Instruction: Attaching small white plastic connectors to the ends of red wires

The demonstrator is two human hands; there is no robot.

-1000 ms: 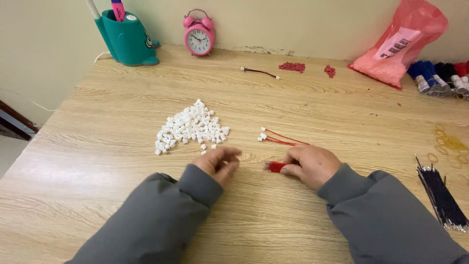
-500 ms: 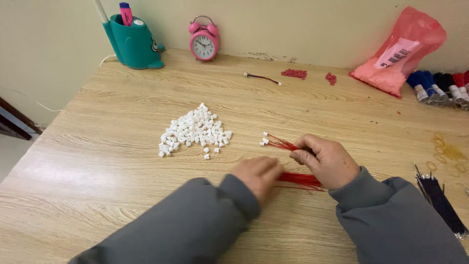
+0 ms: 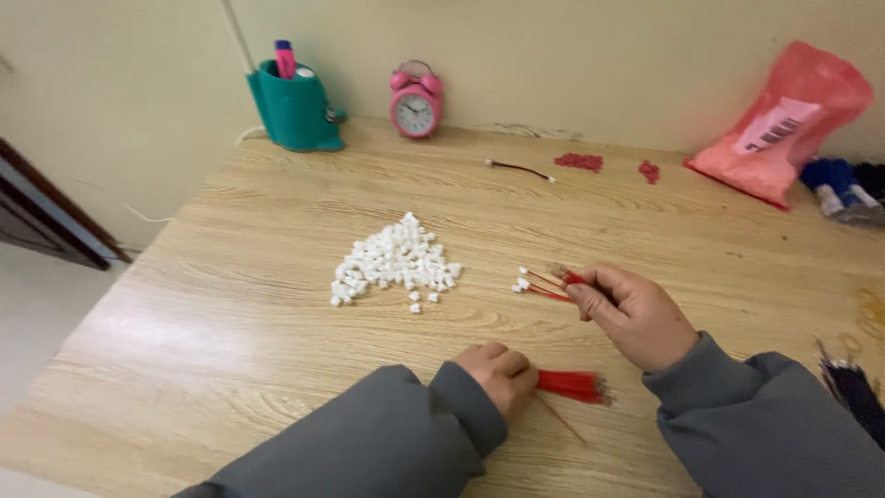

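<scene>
the right hand [image 3: 634, 314], right of centre in the frame, is curled with thumb and fingers pinched on a few thin red wires [image 3: 546, 284] that stick out to the left and end in small white tips resting on the wooden table [image 3: 230, 304]. the left hand [image 3: 496, 374], low in the middle of the frame, is closed in a loose fist, its fingers pressed onto the end of a short bundle of red wires [image 3: 572, 385] that lies flat on the table and points right, just below the right hand. both arms wear grey sleeves [image 3: 369, 447] that fill the bottom edge. a pile of small white plastic pieces [image 3: 395, 263] sits at the centre, left of the pinched wires and apart from them. in the upper left stands a teal pen holder [image 3: 293, 112] with a pink marker in it, and a pink alarm clock [image 3: 415, 103] is beside it against the wall. a single dark wire [image 3: 519, 168] and two small heaps of red bits [image 3: 579, 161] lie along the upper middle. a pink plastic bag [image 3: 784, 124] leans in the upper right corner, with blue spools [image 3: 834, 177] next to it. a bunch of dark wires [image 3: 853, 387] lies at the right edge.
</scene>
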